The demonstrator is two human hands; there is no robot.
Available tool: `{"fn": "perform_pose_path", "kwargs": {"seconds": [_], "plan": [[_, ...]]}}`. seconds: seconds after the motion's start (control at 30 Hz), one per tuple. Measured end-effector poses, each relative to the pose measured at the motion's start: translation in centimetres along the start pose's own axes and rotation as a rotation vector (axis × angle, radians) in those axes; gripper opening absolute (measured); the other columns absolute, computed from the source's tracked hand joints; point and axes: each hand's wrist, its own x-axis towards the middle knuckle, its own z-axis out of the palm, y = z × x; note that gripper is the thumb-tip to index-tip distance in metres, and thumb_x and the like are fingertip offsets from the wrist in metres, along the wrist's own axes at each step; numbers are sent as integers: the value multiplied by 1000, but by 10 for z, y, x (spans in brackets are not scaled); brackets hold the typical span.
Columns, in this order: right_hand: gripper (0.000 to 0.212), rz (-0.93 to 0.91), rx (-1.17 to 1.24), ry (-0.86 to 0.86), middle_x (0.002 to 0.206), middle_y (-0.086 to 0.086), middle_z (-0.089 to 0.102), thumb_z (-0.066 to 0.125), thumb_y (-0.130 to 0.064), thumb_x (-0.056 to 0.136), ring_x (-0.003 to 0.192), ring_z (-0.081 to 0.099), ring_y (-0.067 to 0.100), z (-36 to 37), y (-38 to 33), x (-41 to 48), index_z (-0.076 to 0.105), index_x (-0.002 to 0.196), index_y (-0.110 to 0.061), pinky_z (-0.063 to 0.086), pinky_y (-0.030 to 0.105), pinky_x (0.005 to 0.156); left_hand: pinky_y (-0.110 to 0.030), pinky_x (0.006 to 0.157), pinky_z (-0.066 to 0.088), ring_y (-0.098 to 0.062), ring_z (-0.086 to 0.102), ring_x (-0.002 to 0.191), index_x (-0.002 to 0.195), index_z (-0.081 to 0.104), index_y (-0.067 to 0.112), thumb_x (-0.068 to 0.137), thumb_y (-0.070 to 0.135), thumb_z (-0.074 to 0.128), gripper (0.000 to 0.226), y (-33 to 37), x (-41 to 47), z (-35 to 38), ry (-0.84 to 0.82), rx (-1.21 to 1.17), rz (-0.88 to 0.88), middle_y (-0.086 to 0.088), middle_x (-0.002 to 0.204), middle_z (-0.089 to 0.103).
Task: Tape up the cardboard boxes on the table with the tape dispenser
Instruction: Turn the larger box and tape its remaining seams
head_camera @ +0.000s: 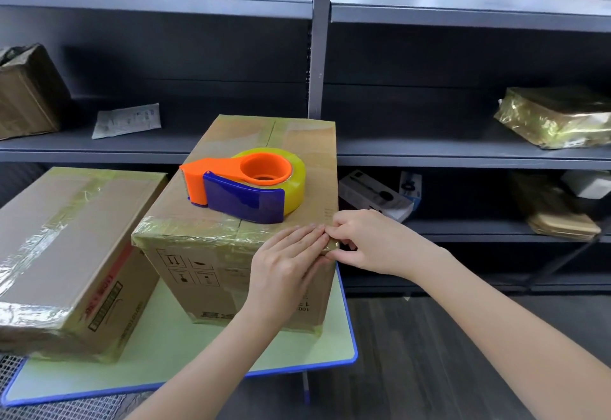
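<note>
My left hand (pixel 284 264) lies flat, fingers straight, pressing the tape (pixel 198 233) onto the near top edge of the cardboard box (pixel 185 274). My right hand (pixel 367 242) pinches the tape's thin, clingy end at the corner. The tape dispenser (pixel 244 185) sits on top, probably light; I'd grab its blue handle (pixel 244 201).

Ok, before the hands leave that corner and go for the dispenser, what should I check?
1. The tape end at the near right corner of the middle box smoothed down: not ok, the right hand pinches it, bunched.
2. The left hand steadying the middle box: ok, fingers flat on its front face.
3. The tape dispenser within grasp: ok, it lies free on the box top.
4. Top seam sealed: cannot tell, the tape dispenser hides most of it.
5. Middle box seated on the table: ok.
6. The left box taped: ok, tape runs over its top and edges.
</note>
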Motion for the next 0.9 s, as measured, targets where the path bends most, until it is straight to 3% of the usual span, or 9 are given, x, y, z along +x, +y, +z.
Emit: {"fn": "perform_pose_path", "kwargs": {"seconds": [0.27,0.43,0.63,0.8,0.9], "plan": [[34,37,15,10,85,-5,41,52,-37,95,75,42,12,2,-3,-4,62,111,-9,30,24,66,-34,92,51,-15,63,109,106,73,9,90,30,61,29,-3,-1,-2,-56,-4,23,-2,113,68],[33,46,23,24,76,-9,35,54,-37,94,73,42,13,3,-4,-5,63,108,-8,27,23,65,-36,93,50,-16,61,113,109,71,7,90,25,60,28,-6,-2,-5,-101,-42,28,-3,117,66],[36,57,9,78,88,-2,45,51,-35,96,74,43,12,11,-5,-8,63,114,-7,33,23,65,-36,96,48,-18,60,115,111,70,7,91,16,54,27,-1,-3,-5,-122,-28,15,-5,119,66],[33,95,92,63,87,-4,45,46,-35,98,73,46,13,8,-9,-13,64,109,-10,43,31,71,-36,107,39,-20,52,125,123,62,5,79,-1,49,46,-7,-2,-15,-269,-19,50,-7,130,59],[35,120,61,105,83,-6,43,41,-37,99,73,43,12,8,-13,-9,64,99,-10,42,31,69,-34,113,28,-17,45,130,128,57,4,83,5,40,49,-5,1,-23,-355,-63,18,-7,135,54]]}}
